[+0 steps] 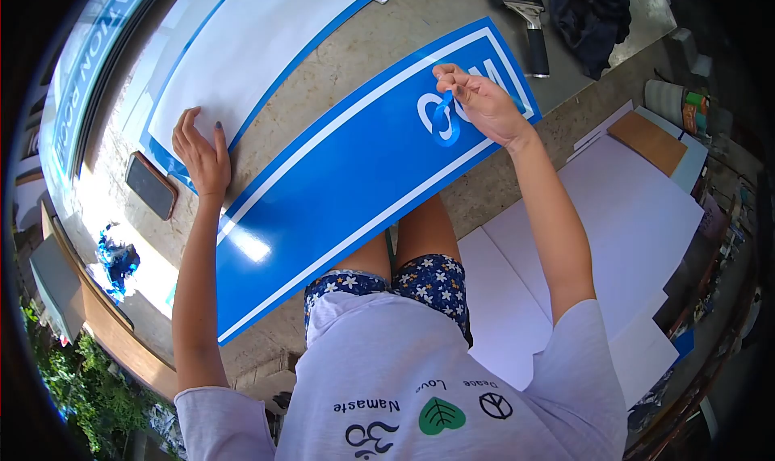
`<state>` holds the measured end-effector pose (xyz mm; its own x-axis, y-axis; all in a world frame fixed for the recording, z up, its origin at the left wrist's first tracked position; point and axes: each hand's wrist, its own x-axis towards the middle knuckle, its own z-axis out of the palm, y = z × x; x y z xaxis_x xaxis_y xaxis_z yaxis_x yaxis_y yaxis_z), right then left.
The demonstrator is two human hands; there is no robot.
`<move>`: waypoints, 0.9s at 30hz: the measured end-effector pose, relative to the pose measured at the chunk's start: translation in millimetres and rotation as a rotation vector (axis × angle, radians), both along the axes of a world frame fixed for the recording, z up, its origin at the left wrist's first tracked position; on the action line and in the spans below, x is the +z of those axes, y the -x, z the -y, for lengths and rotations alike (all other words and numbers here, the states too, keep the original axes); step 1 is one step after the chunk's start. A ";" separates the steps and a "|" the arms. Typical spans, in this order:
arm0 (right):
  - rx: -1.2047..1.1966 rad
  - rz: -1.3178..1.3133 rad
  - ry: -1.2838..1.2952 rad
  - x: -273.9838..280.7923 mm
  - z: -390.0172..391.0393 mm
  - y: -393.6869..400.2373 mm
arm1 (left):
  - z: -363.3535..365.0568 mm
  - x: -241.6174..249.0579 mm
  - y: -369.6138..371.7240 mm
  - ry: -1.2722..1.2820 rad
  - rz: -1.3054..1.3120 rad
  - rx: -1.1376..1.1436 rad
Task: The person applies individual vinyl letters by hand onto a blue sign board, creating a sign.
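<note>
A long blue vinyl sheet [331, 194] with a white inner border lies across the table in front of me, overhanging my lap. Near its right end are white letters [489, 72]. Above them my right hand [483, 106] is closed in a pinch on a thin curled strip of blue vinyl [441, 120], which hangs over a round white letter. My left hand [202, 152] rests with fingers apart at the lower edge of a large white sheet with a blue border [266, 49], holding nothing that I can see.
A phone [151, 186] lies left of my left hand, near a crumpled blue scrap [118, 261]. A squeegee with a black handle [536, 49] and a dark cloth [593, 21] lie at the far right. White boards [589, 219] are stacked beside me on the right.
</note>
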<state>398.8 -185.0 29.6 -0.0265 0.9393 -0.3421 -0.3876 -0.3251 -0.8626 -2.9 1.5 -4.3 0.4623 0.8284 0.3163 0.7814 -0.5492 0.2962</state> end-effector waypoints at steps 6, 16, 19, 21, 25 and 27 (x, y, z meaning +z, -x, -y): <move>-0.223 -0.083 -0.119 9.3 -0.8 26.1 | 3.6 -0.2 -3.1 -0.061 -0.014 0.002; -0.463 0.243 -0.331 109.2 71.2 147.1 | 100.8 111.0 -80.6 0.196 0.398 -0.055; -0.459 0.254 -0.378 120.5 91.3 173.7 | 146.2 138.7 -79.4 0.920 0.683 -0.086; -0.461 0.263 -0.407 125.7 101.5 188.6 | 177.3 158.1 -68.3 0.985 0.720 -0.090; -0.417 0.274 -0.455 131.4 113.7 211.2 | 203.8 156.6 -39.6 1.050 1.001 -0.031; -0.373 0.347 -0.467 134.0 117.8 220.6 | 210.3 152.1 -22.1 1.041 1.011 -0.092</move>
